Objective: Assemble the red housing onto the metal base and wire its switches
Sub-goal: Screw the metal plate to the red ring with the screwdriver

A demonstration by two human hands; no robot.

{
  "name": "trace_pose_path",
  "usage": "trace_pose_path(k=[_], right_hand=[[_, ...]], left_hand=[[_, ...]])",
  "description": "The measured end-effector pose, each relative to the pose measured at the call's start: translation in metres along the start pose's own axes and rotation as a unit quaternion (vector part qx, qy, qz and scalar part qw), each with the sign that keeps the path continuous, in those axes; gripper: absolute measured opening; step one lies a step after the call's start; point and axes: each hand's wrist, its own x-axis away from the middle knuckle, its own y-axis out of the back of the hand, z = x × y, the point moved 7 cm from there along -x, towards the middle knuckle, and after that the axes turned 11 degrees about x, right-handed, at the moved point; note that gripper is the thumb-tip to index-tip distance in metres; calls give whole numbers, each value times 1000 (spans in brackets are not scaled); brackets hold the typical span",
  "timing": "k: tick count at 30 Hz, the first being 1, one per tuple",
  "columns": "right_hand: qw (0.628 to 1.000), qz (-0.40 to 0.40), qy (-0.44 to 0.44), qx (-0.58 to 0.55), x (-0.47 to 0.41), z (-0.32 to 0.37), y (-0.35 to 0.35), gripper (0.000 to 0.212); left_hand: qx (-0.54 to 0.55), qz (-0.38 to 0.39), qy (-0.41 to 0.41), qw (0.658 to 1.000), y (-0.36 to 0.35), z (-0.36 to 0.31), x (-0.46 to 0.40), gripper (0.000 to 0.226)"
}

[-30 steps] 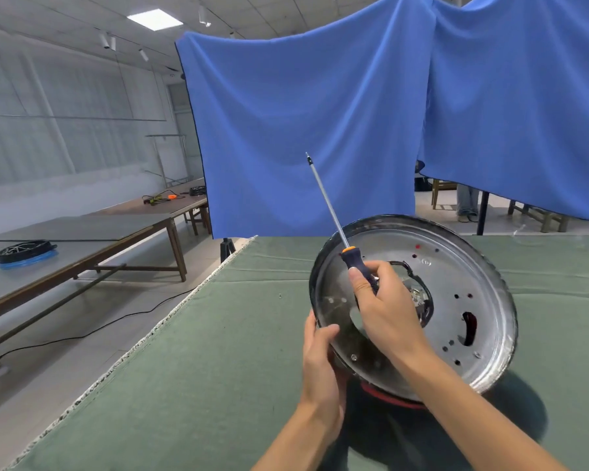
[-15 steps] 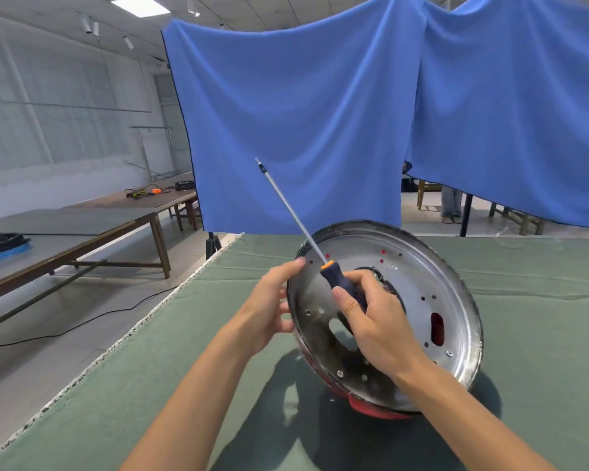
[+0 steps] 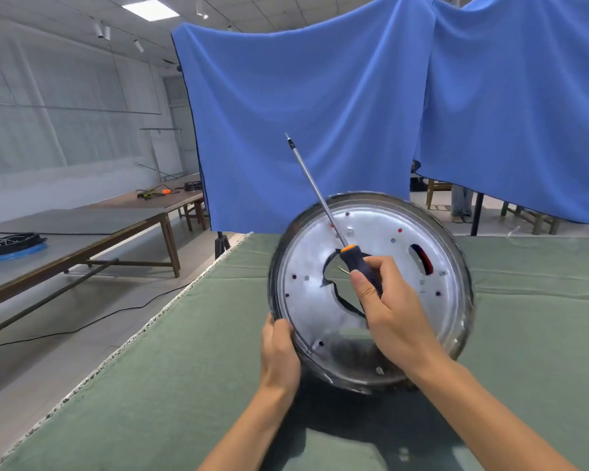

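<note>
The left hand (image 3: 279, 348) grips the lower-left rim of the round, shiny metal base (image 3: 371, 294), held tilted on edge on the green felt-covered table (image 3: 150, 385). The right hand (image 3: 393, 314) clamps the dark, orange-collared screwdriver (image 3: 323, 212), tip skyward. Red housing (image 3: 424, 260) shows through a slot; fastening appears pending, requiring the tip brought down to a screw hole.

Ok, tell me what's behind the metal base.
Red housing shows through the oval slot and small holes of the metal base. Green table cloth shows through the central cutout. The base, both hands and the screwdriver cover everything else behind it.
</note>
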Motion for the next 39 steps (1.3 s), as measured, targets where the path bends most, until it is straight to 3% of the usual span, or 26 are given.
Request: trace_pose_path(k=[4, 7, 12, 18, 21, 29, 39], right_hand=[[1000, 2, -17, 21, 5, -5, -11, 4], [999, -9, -26, 18, 5, -11, -11, 10], [999, -20, -27, 7, 4, -19, -9, 12], [999, -39, -19, -2, 7, -21, -6, 12], [999, -36, -3, 2, 9, -17, -8, 16], [999, -36, 34, 21, 13, -7, -10, 9], [998, -27, 45, 33, 14, -5, -14, 18]], left_hand=[[14, 75, -24, 997, -16, 3, 14, 17], [35, 106, -13, 994, -20, 6, 16, 34], [67, 135, 52, 987, -25, 8, 20, 28], [212, 172, 158, 949, -35, 6, 22, 52], [250, 184, 161, 937, -38, -1, 19, 58], [260, 135, 153, 944, -35, -3, 20, 67], [267, 109, 134, 948, -31, -1, 16, 71]])
